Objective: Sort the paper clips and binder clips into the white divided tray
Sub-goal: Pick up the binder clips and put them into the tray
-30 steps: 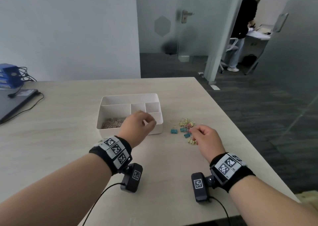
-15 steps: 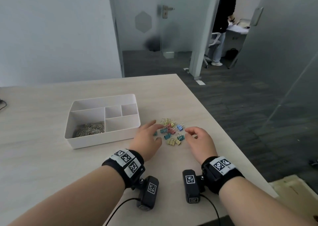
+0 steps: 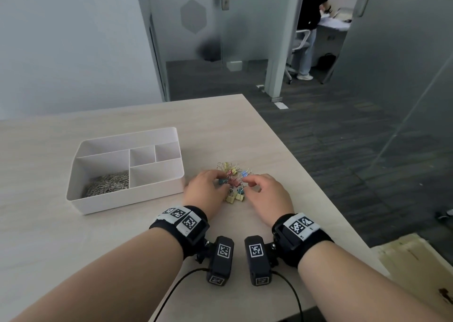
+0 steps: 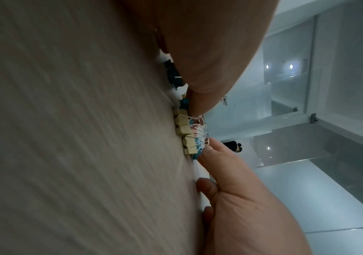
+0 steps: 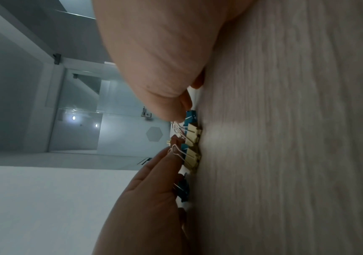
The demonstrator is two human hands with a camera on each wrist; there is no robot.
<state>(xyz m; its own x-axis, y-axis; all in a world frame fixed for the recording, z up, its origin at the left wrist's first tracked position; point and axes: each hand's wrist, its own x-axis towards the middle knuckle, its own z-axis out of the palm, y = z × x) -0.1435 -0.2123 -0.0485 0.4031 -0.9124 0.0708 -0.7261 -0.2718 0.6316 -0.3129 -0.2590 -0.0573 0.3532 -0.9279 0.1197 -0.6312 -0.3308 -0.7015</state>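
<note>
From the head view, the binder clips (image 3: pixel 231 183) are flanked on the desk (image 3: pixel 122 236) by the left hand (image 3: pixel 206 190) and right hand (image 3: pixel 266 194), fingers curled at the pile; the tray (image 3: pixel 127 199) sits left of both. In the wrist views, whether any clip is gripped cannot be told.

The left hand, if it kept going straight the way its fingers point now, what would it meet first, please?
Most likely the binder clips: the left hand points right and away, its fingertips already at the pile's edge. The right hand closes in from the other side. Depth is hard to judge.
</note>
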